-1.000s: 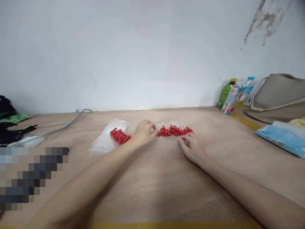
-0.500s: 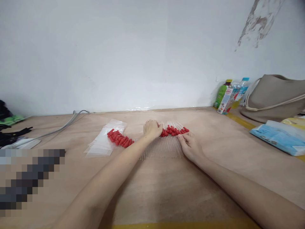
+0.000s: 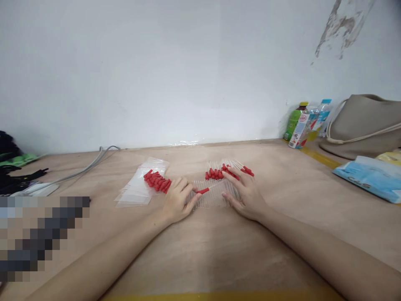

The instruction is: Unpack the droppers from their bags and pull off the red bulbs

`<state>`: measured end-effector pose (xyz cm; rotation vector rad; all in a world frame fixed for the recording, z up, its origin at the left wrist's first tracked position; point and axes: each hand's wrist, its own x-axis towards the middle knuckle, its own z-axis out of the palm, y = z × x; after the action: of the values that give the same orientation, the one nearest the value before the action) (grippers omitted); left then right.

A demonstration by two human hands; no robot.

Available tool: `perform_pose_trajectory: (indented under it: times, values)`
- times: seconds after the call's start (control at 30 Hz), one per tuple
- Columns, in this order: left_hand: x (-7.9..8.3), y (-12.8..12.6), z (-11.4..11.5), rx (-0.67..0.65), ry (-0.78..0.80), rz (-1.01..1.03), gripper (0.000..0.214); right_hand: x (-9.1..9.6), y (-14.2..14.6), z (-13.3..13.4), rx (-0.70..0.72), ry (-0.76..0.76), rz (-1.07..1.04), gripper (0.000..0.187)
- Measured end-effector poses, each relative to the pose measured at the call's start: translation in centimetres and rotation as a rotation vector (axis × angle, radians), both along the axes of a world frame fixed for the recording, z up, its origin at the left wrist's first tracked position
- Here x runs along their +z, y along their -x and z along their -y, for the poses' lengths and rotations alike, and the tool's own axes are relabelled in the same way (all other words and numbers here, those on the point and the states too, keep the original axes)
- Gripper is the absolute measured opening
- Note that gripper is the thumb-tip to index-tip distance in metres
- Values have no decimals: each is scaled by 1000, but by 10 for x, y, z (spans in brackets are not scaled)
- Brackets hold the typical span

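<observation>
My left hand (image 3: 181,198) pinches the red rubber bulb (image 3: 203,191) of a dropper between thumb and fingers; a thin clear tube reaches right from it. With fingers apart, my right hand (image 3: 246,192) hovers by the tube's far end; whether it touches is unclear. Below both hands lies a row of clear tubes (image 3: 214,194), partly hidden by the hands. Behind them rest several droppers with red bulbs (image 3: 216,173), tubes pointing away from me. A heap of loose red bulbs (image 3: 156,182) sits left of my left hand.
Clear zip bags (image 3: 134,194) lie partly beneath the red heap. A grey cable (image 3: 90,165) runs across the left side. Drink bottles (image 3: 300,127), a grey drawstring bag (image 3: 363,125) and a blue tissue pack (image 3: 369,179) stand or lie at right. A white wall (image 3: 188,75) closes off the back.
My left hand has come back toward me and left from the finished-looking droppers, and now holds one red bulb. My right hand's fingers have spread apart.
</observation>
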<state>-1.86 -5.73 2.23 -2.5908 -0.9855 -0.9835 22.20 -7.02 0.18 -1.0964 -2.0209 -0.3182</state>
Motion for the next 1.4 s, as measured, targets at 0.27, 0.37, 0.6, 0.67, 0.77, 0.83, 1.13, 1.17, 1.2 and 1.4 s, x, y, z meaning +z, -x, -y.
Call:
perform_pose_trajectory:
  times: [0.27,0.37,0.6,0.67,0.77,0.83,1.13,1.17,1.2,1.4]
  values:
    - [-7,-1,2,-51,-38,-12,12,-1,3,1,179,-19,135,20]
    - [-6,-4,6,-46,12,6,18,-2,4,1,225,-16,141,16]
    - [-6,-15,8,-137,59,-88,17,3,14,8,251,-9,134,16]
    - [-7,-16,8,-130,35,-73,16,3,16,9,265,-2,138,19]
    - [-7,-15,8,-143,7,-63,15,-1,17,6,322,6,127,23]
    - [-6,-15,9,-161,-2,-62,14,-5,18,4,372,8,92,23]
    - [-5,-13,12,-164,15,-145,19,-13,21,2,481,-3,21,20]
    - [-5,-13,12,-160,15,-154,19,-12,21,3,481,-13,29,19]
    - [-4,-12,13,-160,16,-164,19,-12,21,3,481,-25,36,19]
    - [-3,-11,14,-162,50,-194,21,-9,21,6,471,-91,73,18]
